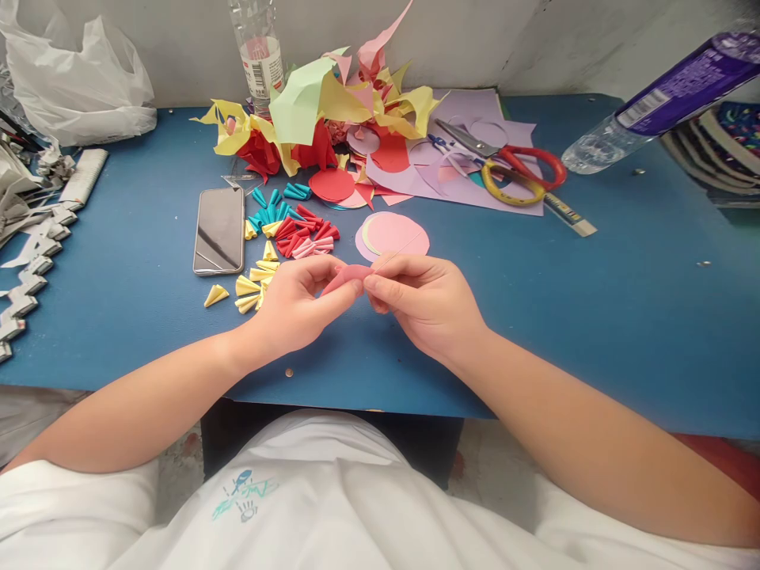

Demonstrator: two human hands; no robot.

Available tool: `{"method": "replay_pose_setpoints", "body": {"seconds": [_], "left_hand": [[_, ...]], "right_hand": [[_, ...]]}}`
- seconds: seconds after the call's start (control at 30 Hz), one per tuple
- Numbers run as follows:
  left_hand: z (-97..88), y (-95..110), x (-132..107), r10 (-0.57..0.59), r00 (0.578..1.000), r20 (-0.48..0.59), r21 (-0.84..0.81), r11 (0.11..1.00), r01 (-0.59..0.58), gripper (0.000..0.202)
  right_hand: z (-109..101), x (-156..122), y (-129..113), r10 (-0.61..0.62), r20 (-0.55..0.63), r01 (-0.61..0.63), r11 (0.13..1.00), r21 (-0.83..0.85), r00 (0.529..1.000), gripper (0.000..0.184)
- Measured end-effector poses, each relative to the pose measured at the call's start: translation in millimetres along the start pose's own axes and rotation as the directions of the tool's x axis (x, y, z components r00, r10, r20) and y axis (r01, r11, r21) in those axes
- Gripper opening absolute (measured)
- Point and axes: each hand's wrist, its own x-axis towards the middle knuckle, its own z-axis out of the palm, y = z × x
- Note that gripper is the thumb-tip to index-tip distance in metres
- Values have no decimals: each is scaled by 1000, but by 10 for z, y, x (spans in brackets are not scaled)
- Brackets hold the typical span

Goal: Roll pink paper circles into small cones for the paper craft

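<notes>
Between my two hands, over the table's front half, is a curved piece of pink paper (345, 276). My left hand (305, 301) pinches it between thumb and fingers. My right hand (428, 305) pinches its right end, the fingertips of both hands almost meeting. A thin pale line, perhaps a thread or needle, rises from the right fingertips. Just beyond lie stacked paper circles (397, 236), pink on top. Left of them are several small rolled paper cones: teal (271, 210), red (297, 229), pink (314, 245) and yellow (248, 286).
A phone (219, 231) lies left of the cones. Paper scraps (309, 103) are heaped behind, beside a bottle (258, 63). Scissors (511, 162) and a cutter (570, 215) rest on purple paper (409, 178). Another bottle (659, 103) is at right, a plastic bag (83, 79) at left.
</notes>
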Motion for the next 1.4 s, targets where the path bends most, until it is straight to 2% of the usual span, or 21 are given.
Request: {"method": "replay_pose_setpoints", "body": {"seconds": [0.13,0.3,0.57,0.77,0.97,1.2,1.4], "left_hand": [[2,11,-5,-13,1000,-5,16,1000,13,26],[-12,-2,12,-28,999,27,5,1000,28,26],[-44,27,28,24,995,92,-114,993,-14,22],[-33,18,1,25,999,47,-7,1000,-25,22],[-47,48,-1,38,992,117,-94,995,-27,30],[-49,46,15,-25,994,108,-89,995,35,34],[-34,-21,26,-70,995,66,-44,996,73,25]], "right_hand": [[17,7,-8,11,-23,-12,1000,-22,1000,45],[9,15,-19,25,-27,-26,999,-18,999,42],[3,-6,-28,9,-34,-9,1000,2,999,28],[28,-7,-52,-13,-18,13,999,-39,1000,43],[28,-12,-62,-38,-12,37,997,-63,999,48],[30,-36,-63,-94,3,93,989,-111,996,35],[44,-54,-39,-173,-33,163,967,-198,984,34]]}}
